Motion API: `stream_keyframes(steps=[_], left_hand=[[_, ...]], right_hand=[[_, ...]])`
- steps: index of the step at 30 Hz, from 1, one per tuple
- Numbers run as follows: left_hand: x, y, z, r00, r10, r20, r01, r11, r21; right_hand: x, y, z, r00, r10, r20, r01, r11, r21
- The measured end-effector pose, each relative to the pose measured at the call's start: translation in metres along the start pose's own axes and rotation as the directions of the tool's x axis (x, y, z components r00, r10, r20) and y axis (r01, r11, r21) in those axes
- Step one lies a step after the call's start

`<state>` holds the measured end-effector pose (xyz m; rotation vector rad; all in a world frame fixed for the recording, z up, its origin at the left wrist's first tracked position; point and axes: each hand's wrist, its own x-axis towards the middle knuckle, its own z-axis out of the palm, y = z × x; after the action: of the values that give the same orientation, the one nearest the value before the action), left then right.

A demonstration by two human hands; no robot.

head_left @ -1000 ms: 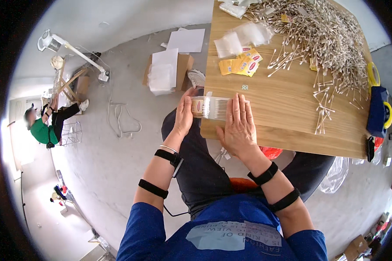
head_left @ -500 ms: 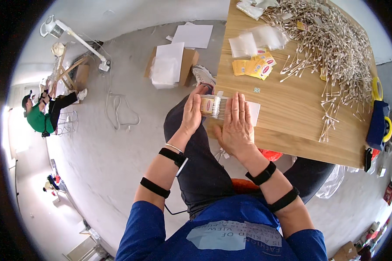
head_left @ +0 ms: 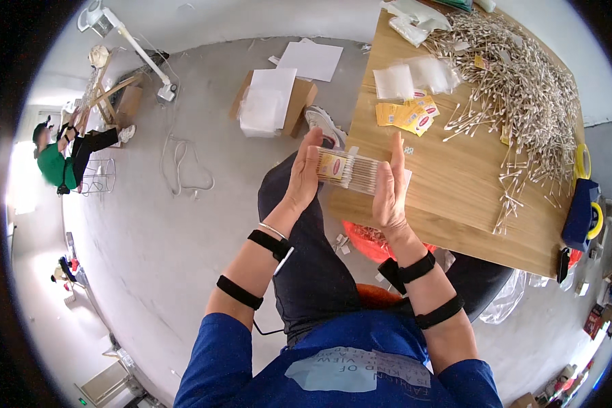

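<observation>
A flat clear pack of cotton swabs [head_left: 362,173] with a yellow label card at its left end lies between my two hands, just off the table's near left edge. My left hand [head_left: 304,173] grips its left end, thumb along the side. At the other end is my right hand [head_left: 390,192], turned on edge with its fingers straight and its thumb near the swabs. The pack's right end passes behind this hand, and a pale strip shows beyond it. Part of the grip there is hidden.
The wooden table [head_left: 449,197] carries a large heap of loose cotton swabs [head_left: 523,88], yellow cards [head_left: 415,115] and clear bags [head_left: 421,75]. A blue and yellow object [head_left: 582,214] stands at its right edge. Left of the table is a cardboard box [head_left: 302,109]; farther left sits another person [head_left: 58,163].
My right hand has lifted from lying flat over the pack and turned on edge at its right end, uncovering more swabs. The left hand still holds the label end.
</observation>
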<state>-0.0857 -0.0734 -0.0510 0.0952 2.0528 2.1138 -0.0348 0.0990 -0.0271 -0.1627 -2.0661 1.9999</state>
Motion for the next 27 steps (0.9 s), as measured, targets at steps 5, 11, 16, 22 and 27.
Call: stream_keyframes(steps=[5,11,16,22,27], left_hand=[[0.0,-0.005,-0.001,0.999,0.009,0.042,-0.008,1.0,-0.02],[0.0,-0.016,0.001,0.999,0.015,0.034,-0.012,0.997,-0.081],[-0.002,-0.02,0.002,1.0,0.003,0.025,-0.001,0.996,-0.086],[-0.001,-0.023,0.0,0.998,0.062,0.022,-0.061,0.998,-0.013],[-0.018,-0.017,0.009,0.908,0.03,-0.418,0.038,0.988,0.152]], right_hand=[[0.001,-0.004,0.014,0.999,0.049,0.016,-0.051,0.988,0.147],[0.0,-0.007,0.026,0.998,0.033,0.046,-0.039,0.989,0.143],[0.0,-0.009,0.043,0.999,-0.016,0.044,0.012,0.996,0.086],[0.001,-0.008,0.057,0.997,-0.061,0.04,0.06,0.998,0.032],[0.003,-0.002,0.059,0.996,-0.093,-0.004,0.093,0.995,0.019]])
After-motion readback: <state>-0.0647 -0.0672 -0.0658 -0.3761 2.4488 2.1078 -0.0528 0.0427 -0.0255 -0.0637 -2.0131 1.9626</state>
